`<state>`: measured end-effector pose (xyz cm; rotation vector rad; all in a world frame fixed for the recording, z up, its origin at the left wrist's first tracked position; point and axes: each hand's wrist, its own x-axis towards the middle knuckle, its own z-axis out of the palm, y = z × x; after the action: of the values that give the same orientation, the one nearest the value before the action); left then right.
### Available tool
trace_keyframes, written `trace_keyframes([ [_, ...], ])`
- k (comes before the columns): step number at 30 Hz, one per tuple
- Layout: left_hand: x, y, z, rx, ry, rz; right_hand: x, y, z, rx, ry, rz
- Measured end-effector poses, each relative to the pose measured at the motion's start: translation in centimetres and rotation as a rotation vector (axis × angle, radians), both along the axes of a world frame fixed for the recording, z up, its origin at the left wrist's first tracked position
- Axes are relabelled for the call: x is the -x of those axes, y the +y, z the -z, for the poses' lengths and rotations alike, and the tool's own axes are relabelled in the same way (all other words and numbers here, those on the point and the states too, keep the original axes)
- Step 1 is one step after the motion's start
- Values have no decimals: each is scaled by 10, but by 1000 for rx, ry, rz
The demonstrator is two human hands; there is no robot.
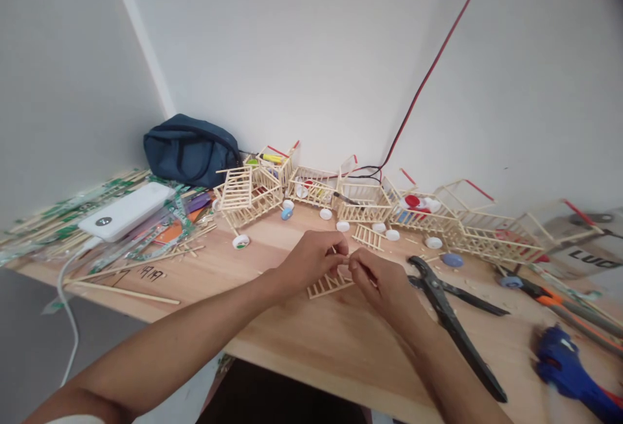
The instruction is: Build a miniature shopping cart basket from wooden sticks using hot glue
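My left hand (314,260) and my right hand (382,281) meet above the wooden table, fingertips pinched together and nearly touching. Whatever sits between them is too small and hidden to make out. Right below them lies a ladder-like panel of thin wooden sticks (324,289), partly covered by the hands. Beyond the hands, a second small stick grid (368,237) rests flat. Small carts built of sticks (367,203) stand in a row at the back, some with red-tipped handles and bottle-cap wheels.
Black slip-joint pliers (445,307) lie right of my hands, with a blue glue gun (569,365) and orange-handled pliers (559,300) farther right. On the left are a white power bank (126,211) with a cable, packaged sticks (63,226) and a blue pouch (192,151). Loose caps (241,241) lie about.
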<state>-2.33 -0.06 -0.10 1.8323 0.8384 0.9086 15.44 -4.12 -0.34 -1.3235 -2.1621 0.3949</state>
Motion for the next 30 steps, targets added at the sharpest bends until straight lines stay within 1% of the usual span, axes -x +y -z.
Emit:
trace_keyframes([
  [5,-2,-3,-4,111,-70,48,-3,3,1,22,106,31],
  [10,-3,-8,-12,111,-141,75,-2,8,4,75,209,138],
  [13,-3,-9,-15,55,-136,31,-2,8,3,41,217,173],
  [16,-2,-9,-16,-41,-51,-31,-1,5,-1,-19,222,209],
  [21,-2,-6,-11,-159,63,-59,2,3,-4,30,172,138],
  [24,-4,-7,-8,-201,80,-63,5,3,-2,10,110,120],
  [26,-5,-8,-7,-156,49,-77,7,4,0,-3,100,121],
  [30,-6,-11,-5,97,-81,-65,7,3,1,26,143,88],
])
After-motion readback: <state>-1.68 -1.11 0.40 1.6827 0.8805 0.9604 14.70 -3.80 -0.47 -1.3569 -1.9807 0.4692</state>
